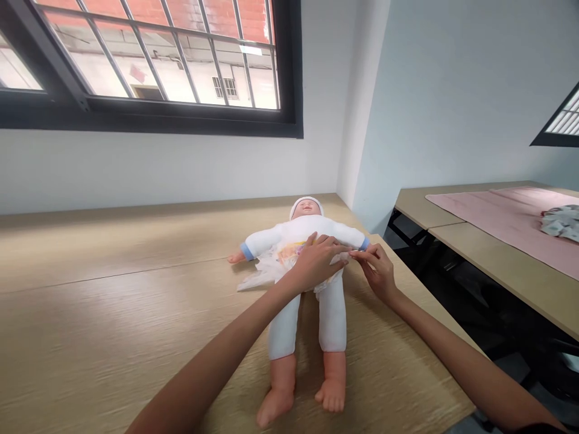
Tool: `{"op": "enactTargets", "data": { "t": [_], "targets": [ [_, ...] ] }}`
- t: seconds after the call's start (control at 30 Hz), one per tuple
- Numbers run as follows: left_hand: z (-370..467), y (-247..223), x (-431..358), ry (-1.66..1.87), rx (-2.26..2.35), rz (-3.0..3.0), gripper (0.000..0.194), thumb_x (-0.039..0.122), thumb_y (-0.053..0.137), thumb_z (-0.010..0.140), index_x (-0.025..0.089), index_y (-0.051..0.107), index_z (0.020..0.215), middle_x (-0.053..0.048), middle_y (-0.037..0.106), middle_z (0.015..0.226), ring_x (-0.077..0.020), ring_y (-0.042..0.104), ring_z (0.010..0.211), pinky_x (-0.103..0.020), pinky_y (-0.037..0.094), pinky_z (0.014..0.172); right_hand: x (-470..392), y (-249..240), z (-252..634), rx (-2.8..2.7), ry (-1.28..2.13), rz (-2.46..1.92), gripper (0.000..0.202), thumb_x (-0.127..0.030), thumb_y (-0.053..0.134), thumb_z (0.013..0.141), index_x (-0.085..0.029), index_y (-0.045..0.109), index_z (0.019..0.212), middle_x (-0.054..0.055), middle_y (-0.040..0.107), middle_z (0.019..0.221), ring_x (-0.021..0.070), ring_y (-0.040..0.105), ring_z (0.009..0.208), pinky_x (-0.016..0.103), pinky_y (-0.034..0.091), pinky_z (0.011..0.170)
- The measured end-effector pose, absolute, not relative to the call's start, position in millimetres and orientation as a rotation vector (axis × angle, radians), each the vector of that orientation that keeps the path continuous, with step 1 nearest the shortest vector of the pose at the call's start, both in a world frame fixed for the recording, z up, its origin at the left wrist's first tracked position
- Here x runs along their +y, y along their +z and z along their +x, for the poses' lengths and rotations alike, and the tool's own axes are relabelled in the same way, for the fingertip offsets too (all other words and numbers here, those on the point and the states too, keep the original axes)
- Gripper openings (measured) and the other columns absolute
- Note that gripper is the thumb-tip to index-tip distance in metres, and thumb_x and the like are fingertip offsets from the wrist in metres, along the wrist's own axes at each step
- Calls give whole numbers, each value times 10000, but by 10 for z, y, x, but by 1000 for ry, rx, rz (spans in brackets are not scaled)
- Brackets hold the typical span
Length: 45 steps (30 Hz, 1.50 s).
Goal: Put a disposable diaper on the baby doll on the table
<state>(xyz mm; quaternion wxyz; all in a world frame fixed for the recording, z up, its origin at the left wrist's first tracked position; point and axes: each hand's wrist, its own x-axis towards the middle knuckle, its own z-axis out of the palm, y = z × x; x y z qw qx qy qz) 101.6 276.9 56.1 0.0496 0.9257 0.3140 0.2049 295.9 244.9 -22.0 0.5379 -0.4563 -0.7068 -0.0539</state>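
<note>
1. Lying on its back on the wooden table (113, 313), the baby doll (312, 289) has its head toward the wall and its bare feet toward you.
2. Your left hand (316, 260) rests flat on the doll's belly, fingers together and laid across the diaper (271, 265), pressing it down.
3. Your right hand (377, 268) sits at the doll's hip on your right, thumb and forefinger pinched on the diaper's edge or tab; the other fingers curl loosely.
4. The diaper is white with a coloured print on its front; you can't read any writing or brand on it, as the print is too small and partly under your hand.
5. The doll wears a white cap and a white suit with blue cuffs.
6. To your right, a second table (497, 265) carries a pink cloth (506, 220) with a patterned bundle of fabric (561, 222) on it.
7. A barred window (149, 54) fills the wall ahead.
</note>
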Motion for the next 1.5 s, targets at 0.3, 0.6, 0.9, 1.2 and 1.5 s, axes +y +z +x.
{"op": "enactTargets", "data": {
  "t": [0.3, 0.6, 0.9, 1.2, 1.5],
  "targets": [
    [1042, 520, 2767, 662, 966, 2793, 276, 341, 435, 952, 273, 612, 1151, -12, 652, 1100, -190, 551, 1107, -487, 217, 1120, 2406, -149, 2876, -1702, -18, -1060, 167, -278, 531, 920, -257, 697, 927, 47, 647, 826, 196, 613, 795, 358, 519, 734],
    [1074, 529, 2739, 764, 1082, 2633, 138, 302, 552, 882, 217, 646, 828, 16, 706, 895, -169, 618, 932, -439, 258, 1109, 2366, -187, 2810, -1697, 2, -996, 162, -230, 525, 921, -260, 677, 970, 42, 723, 953, 210, 665, 938, 389, 544, 835],
    [1082, 509, 2742, 827, 1087, 2606, 78, 242, 579, 846, 216, 627, 790, 24, 700, 865, -171, 617, 908, -425, 276, 1087, 2351, -211, 2774, -1639, 69, -1016, 161, -250, 539, 913, -253, 690, 971, 58, 701, 949, 208, 661, 916, 386, 571, 812],
    [1096, 496, 2742, 891, 1077, 2615, 63, 163, 599, 805, 200, 628, 765, 8, 708, 858, -179, 597, 899, -385, 352, 995, 2255, -121, 2605, -1393, 514, -1034, 200, -380, 617, 858, -200, 672, 924, 80, 666, 941, 202, 655, 871, 338, 585, 739],
    [1110, 458, 2739, 945, 1107, 2599, 125, 167, 590, 796, 211, 558, 684, 36, 651, 717, -161, 578, 808, -400, 317, 1057, 2270, -97, 2563, -1101, 752, -954, 260, -350, 736, 751, -213, 521, 799, -13, 578, 822, 150, 639, 776, 336, 557, 792]
  ]
}}
